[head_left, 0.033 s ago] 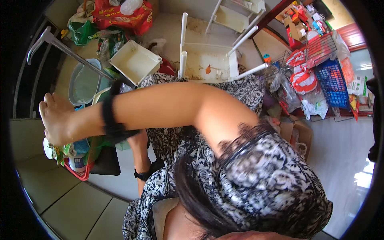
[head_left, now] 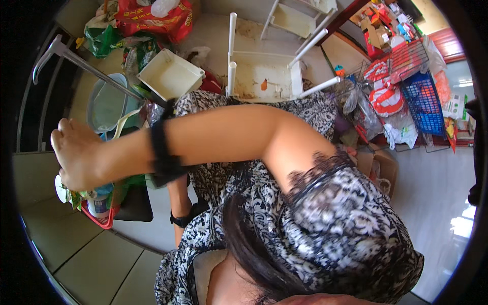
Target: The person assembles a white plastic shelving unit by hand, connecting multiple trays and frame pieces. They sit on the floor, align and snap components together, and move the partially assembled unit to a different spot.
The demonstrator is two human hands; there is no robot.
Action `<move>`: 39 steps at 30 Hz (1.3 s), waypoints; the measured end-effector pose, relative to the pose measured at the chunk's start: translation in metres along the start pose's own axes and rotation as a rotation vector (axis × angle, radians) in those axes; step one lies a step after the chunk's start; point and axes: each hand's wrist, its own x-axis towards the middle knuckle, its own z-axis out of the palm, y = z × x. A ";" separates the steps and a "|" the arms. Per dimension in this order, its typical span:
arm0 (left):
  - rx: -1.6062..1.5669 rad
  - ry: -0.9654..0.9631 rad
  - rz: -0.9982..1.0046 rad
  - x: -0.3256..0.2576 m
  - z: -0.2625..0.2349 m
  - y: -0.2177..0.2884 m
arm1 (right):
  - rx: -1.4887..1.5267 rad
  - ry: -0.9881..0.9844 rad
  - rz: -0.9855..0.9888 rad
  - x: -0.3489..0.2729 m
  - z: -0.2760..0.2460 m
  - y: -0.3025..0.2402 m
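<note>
My right arm crosses my body from the right shoulder toward the left, with a black band (head_left: pixel 163 152) around the wrist. My right hand (head_left: pixel 76 155) shows its back, fingers curled away from me, over a cluster of bottles and bags (head_left: pixel 99 203); whether it holds anything is hidden. My left forearm with a black watch (head_left: pixel 180 221) hangs beneath the right arm, which covers the left hand. A long metal rod with a bent handle (head_left: pixel 76 61) slants above my right hand. I wear a black-and-white patterned dress (head_left: pixel 325 223).
An overturned white plastic rack (head_left: pixel 264 76) with tube legs lies ahead. A white tray (head_left: pixel 170 76) and a pale blue tub (head_left: pixel 104 107) lie at the left. Red and green bags (head_left: pixel 152 20) are at the far left. Wire baskets of goods (head_left: pixel 406 81) stand at the right.
</note>
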 end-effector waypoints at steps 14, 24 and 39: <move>-0.479 -0.456 0.051 0.075 0.085 0.136 | 0.951 0.383 0.874 -0.266 -0.203 0.118; 0.011 -1.003 0.117 0.098 0.101 0.099 | 0.491 0.495 1.279 -0.375 -0.211 0.212; -0.844 -0.243 -0.260 0.189 0.188 0.106 | 0.379 0.953 1.110 -0.392 -0.237 0.330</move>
